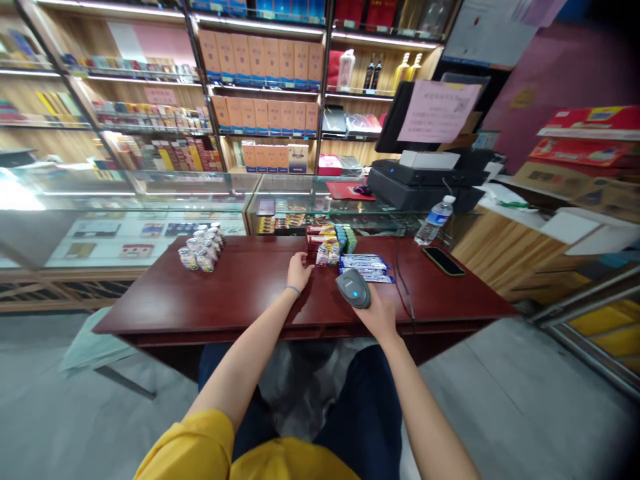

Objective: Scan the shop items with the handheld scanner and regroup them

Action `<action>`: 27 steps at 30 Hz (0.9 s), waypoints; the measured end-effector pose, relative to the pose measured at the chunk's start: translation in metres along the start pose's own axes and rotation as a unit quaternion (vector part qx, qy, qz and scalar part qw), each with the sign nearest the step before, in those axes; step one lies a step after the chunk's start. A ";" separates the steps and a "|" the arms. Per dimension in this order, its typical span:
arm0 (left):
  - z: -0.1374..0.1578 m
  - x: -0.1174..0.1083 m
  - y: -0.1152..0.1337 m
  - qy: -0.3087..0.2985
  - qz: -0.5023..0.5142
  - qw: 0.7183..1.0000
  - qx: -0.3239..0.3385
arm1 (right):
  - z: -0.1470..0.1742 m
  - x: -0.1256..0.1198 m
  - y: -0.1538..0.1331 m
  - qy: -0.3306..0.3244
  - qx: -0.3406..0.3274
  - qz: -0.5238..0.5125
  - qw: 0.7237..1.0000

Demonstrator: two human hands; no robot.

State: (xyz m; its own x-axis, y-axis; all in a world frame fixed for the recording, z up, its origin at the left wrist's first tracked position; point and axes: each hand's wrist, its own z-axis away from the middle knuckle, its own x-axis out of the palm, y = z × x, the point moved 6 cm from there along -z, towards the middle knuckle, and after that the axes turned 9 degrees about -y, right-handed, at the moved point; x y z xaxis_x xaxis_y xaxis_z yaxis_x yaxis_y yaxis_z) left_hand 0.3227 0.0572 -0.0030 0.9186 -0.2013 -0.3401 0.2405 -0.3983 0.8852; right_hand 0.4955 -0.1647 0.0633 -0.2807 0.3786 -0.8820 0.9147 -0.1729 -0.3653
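Note:
My right hand (380, 313) is wrapped round the handle of a dark grey barcode scanner (353, 288), which has a lit blue light on top. The scanner hovers over the near side of the red-brown desk (240, 293), close to a stack of blue-and-white packets (367, 262). Beside a small group of white bottles (327, 253), my left hand (299, 273) has its thumb and fingers apart, with nothing visible in it. Red packs (314, 239) and blue-green packs (346, 237) stand behind those bottles. Several more small white bottles (204, 248) are clustered at the desk's left.
A water bottle (434, 221) and a phone (444, 261) are at the desk's right, near the scanner cable (401, 280). Beyond the desk are a glass counter (210, 200), a checkout machine (425, 180) and stocked shelves. A stool (97, 343) stands at left.

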 end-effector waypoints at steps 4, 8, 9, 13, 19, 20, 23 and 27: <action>0.025 -0.081 0.001 0.083 -0.074 0.992 0.055 | -0.003 0.009 -0.017 0.019 -0.017 0.012 1.000; 0.051 -0.182 -0.011 0.181 -0.141 0.972 0.055 | -0.008 0.021 -0.043 0.037 -0.056 0.029 0.997; 0.058 -0.205 -0.016 0.205 -0.159 0.965 0.046 | -0.009 0.024 -0.051 0.042 -0.067 0.032 0.996; 0.082 -0.275 -0.037 0.283 -0.202 0.938 0.003 | -0.014 0.035 -0.078 0.061 -0.097 0.042 0.992; 0.082 -0.301 -0.059 0.262 -0.231 0.936 -0.044 | -0.017 0.054 -0.105 0.094 -0.145 0.040 0.984; 0.079 -0.300 -0.060 0.246 -0.242 0.937 -0.057 | -0.017 0.056 -0.107 0.096 -0.155 0.039 0.983; 0.071 -0.295 -0.064 0.213 -0.271 0.932 -0.111 | -0.015 0.061 -0.111 0.098 -0.174 0.041 0.979; 0.065 -0.291 -0.068 0.211 -0.307 0.908 -0.193 | -0.014 0.063 -0.113 0.093 -0.179 0.041 0.978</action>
State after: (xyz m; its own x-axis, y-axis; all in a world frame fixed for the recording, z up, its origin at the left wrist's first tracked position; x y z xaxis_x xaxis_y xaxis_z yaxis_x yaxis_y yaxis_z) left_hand 0.0188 0.0846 0.0147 0.5937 0.3454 -0.7268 0.7645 0.0399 0.6434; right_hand 0.3782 -0.1089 0.0537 -0.1745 0.5422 -0.8219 0.9846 0.1080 -0.1377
